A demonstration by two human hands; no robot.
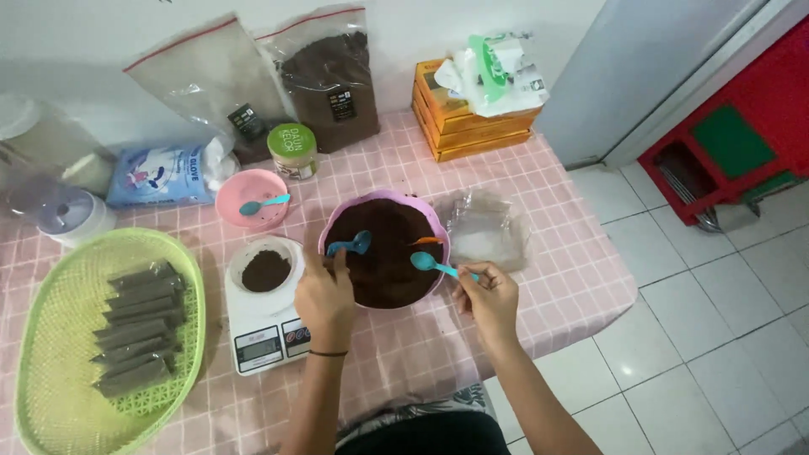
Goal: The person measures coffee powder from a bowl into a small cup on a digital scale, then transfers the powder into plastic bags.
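A purple bowl (pixel 435 221) full of dark brown powder sits in the middle of the pink checked table. My left hand (pixel 324 295) grips a blue spoon (pixel 350 245) whose scoop rests on the powder at the bowl's left side. My right hand (pixel 487 295) holds a teal spoon (pixel 430 264) by its handle, scoop over the bowl's right edge. An orange spoon (pixel 426 241) lies in the powder. Left of the bowl, a white cup of brown powder (pixel 265 270) stands on a white kitchen scale (pixel 263 337).
A green woven tray (pixel 50 379) with several dark filled sachets lies at the left. Behind are a pink bowl with a teal spoon (pixel 252 199), a green-lidded jar (pixel 292 152), two large bags of powder (pixel 330 80), a wooden box (pixel 459 122) and a clear plastic bag (pixel 489 229). The table edge and tiled floor are at right.
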